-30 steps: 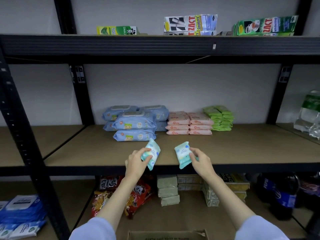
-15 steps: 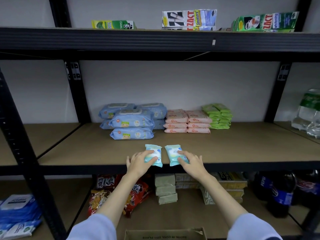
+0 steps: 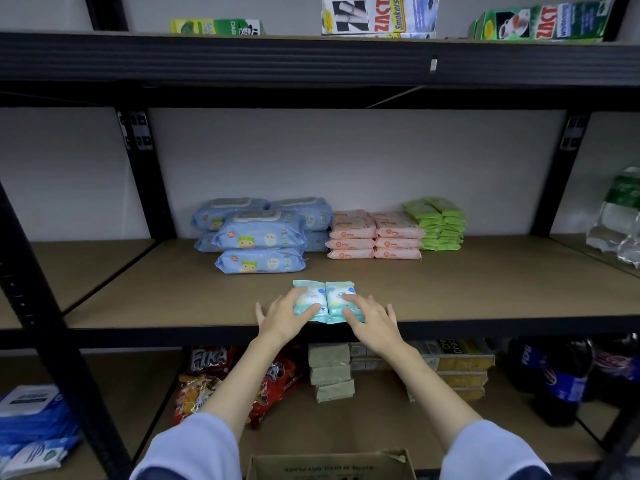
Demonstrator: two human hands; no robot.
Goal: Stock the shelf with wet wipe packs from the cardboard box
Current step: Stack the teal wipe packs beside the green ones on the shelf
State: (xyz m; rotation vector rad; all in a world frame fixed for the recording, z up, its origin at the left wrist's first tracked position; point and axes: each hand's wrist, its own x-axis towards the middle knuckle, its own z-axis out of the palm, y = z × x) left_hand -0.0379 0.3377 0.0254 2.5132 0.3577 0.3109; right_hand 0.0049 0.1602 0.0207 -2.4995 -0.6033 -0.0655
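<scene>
Brown board shelf (image 3: 485, 289): my hands, left (image 3: 282, 317) and right (image 3: 372, 318), rest flat-fingered on two soft pale-teal plastic wipe packs (image 3: 325, 301). Probably light, squishy, slippery; grab the edges.

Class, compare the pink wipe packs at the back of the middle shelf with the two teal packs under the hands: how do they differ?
The pink packs are stacked in two piles by the wall; the teal packs lie side by side in a single layer at the front edge. Nobody touches the pink ones; the left hand and right hand rest on the teal. All lie flat.
</scene>
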